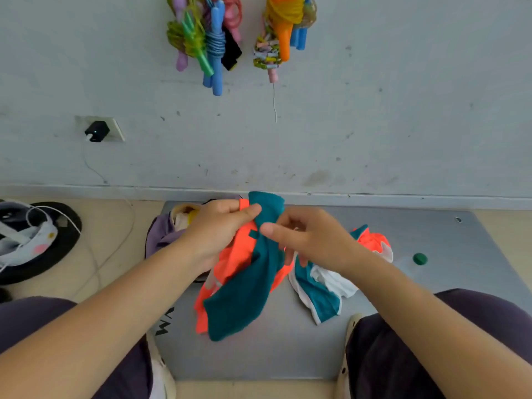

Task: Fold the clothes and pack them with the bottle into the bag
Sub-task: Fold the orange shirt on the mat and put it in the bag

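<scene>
An orange and teal garment (244, 286) hangs crumpled above the grey mat (273, 355). My left hand (218, 228) pinches its upper edge between thumb and fingers. My right hand (311, 240) grips the same garment just to the right, fingers curled into the cloth. A second garment (322, 289) in teal, white and orange lies bunched on the mat under my right wrist. A clear bottle with a green cap (419, 258) lies on the mat at the right. The purple bag (164, 234) sits open at the mat's far left corner, partly hidden by my left hand.
A grey wall (374, 125) rises just behind the mat, with bundles of jump ropes (210, 38) hanging on it. A charger (97, 131) is plugged in at left, its cable trailing over the floor. A black round object (40, 240) lies at far left. My knees flank the mat.
</scene>
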